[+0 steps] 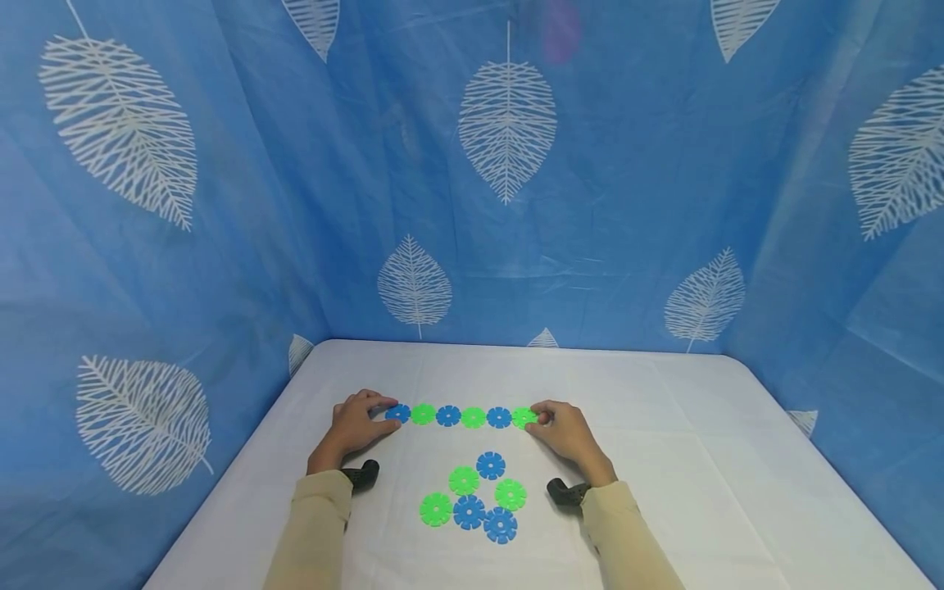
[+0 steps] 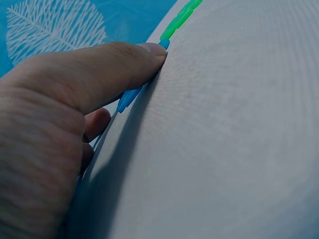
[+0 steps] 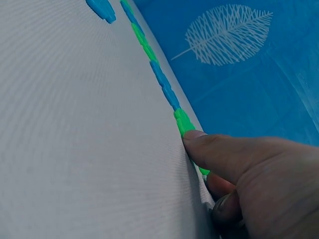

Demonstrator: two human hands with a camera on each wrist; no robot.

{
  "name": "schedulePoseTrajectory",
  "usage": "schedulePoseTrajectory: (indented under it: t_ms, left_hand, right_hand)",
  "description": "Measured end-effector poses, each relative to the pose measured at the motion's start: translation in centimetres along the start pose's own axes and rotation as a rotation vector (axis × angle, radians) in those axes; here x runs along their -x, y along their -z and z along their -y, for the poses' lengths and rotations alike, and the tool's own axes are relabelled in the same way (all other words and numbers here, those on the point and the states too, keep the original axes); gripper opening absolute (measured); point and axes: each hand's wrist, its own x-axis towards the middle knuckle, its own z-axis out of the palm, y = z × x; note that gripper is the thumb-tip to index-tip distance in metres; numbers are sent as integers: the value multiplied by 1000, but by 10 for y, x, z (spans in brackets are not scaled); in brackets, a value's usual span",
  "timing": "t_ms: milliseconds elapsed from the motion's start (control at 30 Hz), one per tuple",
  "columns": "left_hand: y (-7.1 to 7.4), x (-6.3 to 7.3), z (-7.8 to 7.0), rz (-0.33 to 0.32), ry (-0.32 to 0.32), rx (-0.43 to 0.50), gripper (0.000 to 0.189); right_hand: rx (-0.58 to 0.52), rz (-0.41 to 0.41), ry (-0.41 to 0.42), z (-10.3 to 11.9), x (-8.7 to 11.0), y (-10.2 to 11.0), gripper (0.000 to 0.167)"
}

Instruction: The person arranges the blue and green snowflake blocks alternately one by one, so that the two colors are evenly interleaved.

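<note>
Blue and green interlocking discs with notched rims form a straight row across the white table, colours alternating. At the row's left end, my left hand [image 1: 357,424] holds the blue interlocking disc [image 1: 398,413] by its edges between thumb and fingers. My right hand [image 1: 566,430] grips the green interlocking disc [image 1: 523,418] at the opposite end, its thumb on the near edge in the right wrist view. Between them lie a green disc [image 1: 423,414], a blue disc [image 1: 448,416] and further discs. The left wrist view shows the thumb [image 2: 134,62] covering part of the blue disc.
Nearer the body, several loose discs lie in a cluster, among them a blue disc [image 1: 490,465], a green disc [image 1: 436,509] and another blue disc [image 1: 501,525]. Blue leaf-patterned cloth [image 1: 590,246] surrounds the white table [image 1: 686,492] at the back and sides.
</note>
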Motion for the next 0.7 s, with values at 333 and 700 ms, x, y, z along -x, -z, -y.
schedulePoseTrajectory:
  t_ms: [333,700]
  left_hand:
    - [1,0,-2,5,0,-2,44]
    - [3,0,-4,5,9,7,43]
  right_hand:
    - [-9,12,-32,0,0,0,34]
    - [-8,5,-50,-2,-2,-1,36]
